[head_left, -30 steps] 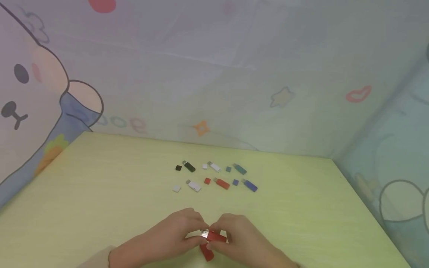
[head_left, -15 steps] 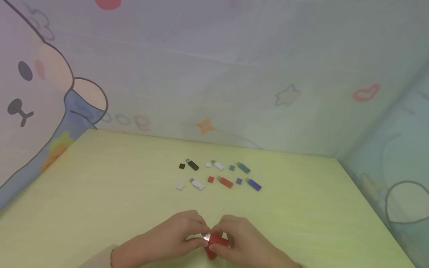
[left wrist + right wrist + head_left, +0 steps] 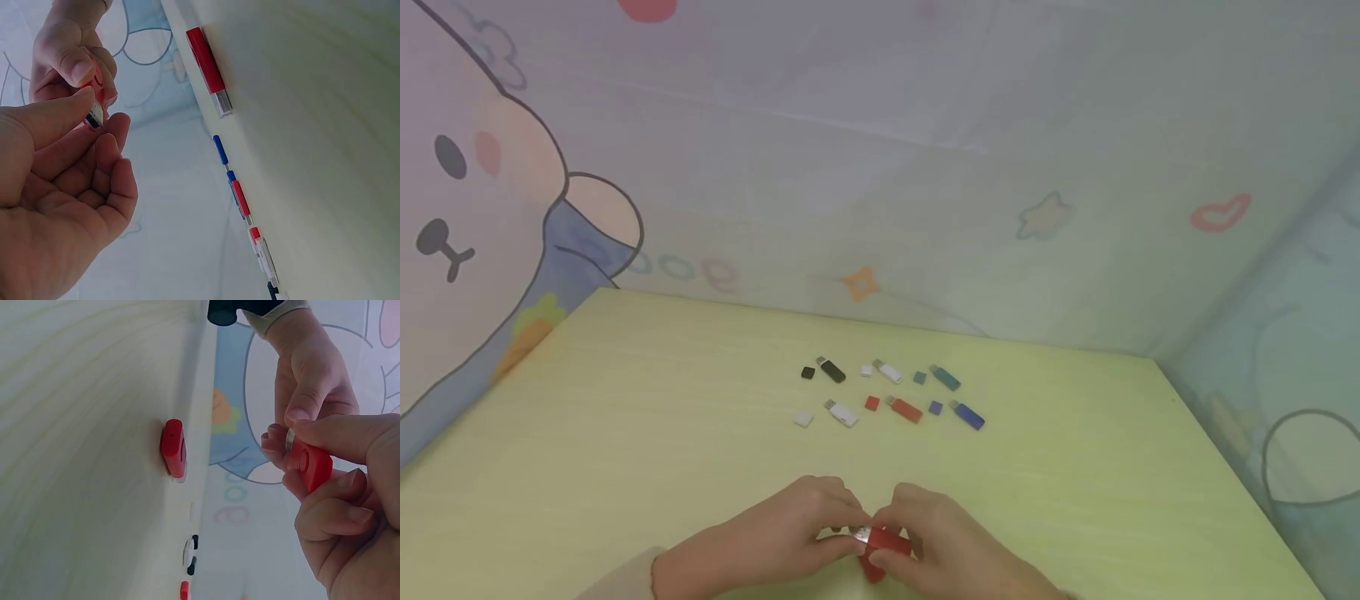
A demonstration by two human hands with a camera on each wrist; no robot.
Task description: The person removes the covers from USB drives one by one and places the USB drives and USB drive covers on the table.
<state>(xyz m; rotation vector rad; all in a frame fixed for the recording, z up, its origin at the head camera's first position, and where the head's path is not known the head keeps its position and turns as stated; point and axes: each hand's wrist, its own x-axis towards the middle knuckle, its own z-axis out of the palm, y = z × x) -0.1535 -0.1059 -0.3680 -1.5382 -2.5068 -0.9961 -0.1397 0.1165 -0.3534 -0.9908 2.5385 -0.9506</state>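
Both hands meet at a red USB stick (image 3: 891, 540) near the front of the table, raised above it in the wrist views. My right hand (image 3: 943, 537) grips its red body between thumb and curled fingers. With thumb and forefinger, my left hand (image 3: 782, 529) pinches at its silver metal end (image 3: 95, 117); the fingertips partly hide that end. A second red USB stick (image 3: 206, 61), also with a silver end, lies on the table below the hands. In the head view it is partly covered by the held stick and the right thumb.
Farther back on the table (image 3: 647, 400) lie two rows of small uncapped USB sticks, each beside its cap: black (image 3: 831, 370), teal (image 3: 945, 377), red (image 3: 905, 409), blue (image 3: 967, 415) and white (image 3: 842, 413). A printed cloth wall (image 3: 925, 208) stands behind.
The head view has shifted a little, so the table sits slightly farther right. Both hands keep their hold on the red USB stick, which now covers more of the one beneath.
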